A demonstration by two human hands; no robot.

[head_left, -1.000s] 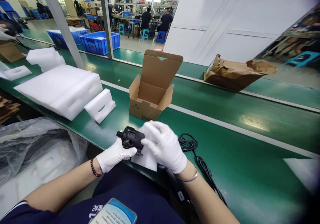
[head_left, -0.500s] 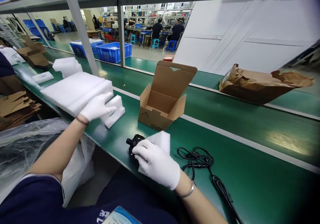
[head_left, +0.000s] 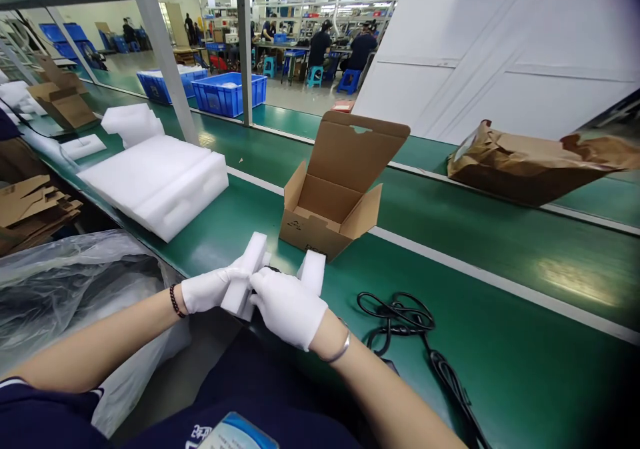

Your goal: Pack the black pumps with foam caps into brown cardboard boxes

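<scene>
My white-gloved left hand (head_left: 213, 290) grips a white foam piece (head_left: 251, 262), tilted up close to my other hand. Closed fingers of my gloved right hand (head_left: 289, 307) hold a small black device, nearly all of it covered by the glove and the foam. Behind that hand a second white foam block (head_left: 314, 272) sticks up. Just beyond stands a brown cardboard box (head_left: 313, 232) with its lid and side flaps raised. To the right, a coiled black cable (head_left: 400, 325) lies on the green belt (head_left: 475, 342).
A large white foam slab (head_left: 150, 175) lies at the left, with another foam piece (head_left: 133, 123) behind it. Blue crates (head_left: 220, 99) stand farther back. A torn brown paper package (head_left: 530, 162) sits at the far right. Clear plastic sheeting (head_left: 75, 289) hangs below the edge.
My left hand has taken the notched foam piece from beside the slab and brought it right to the black device. My right hand has shifted slightly left with the device.
</scene>
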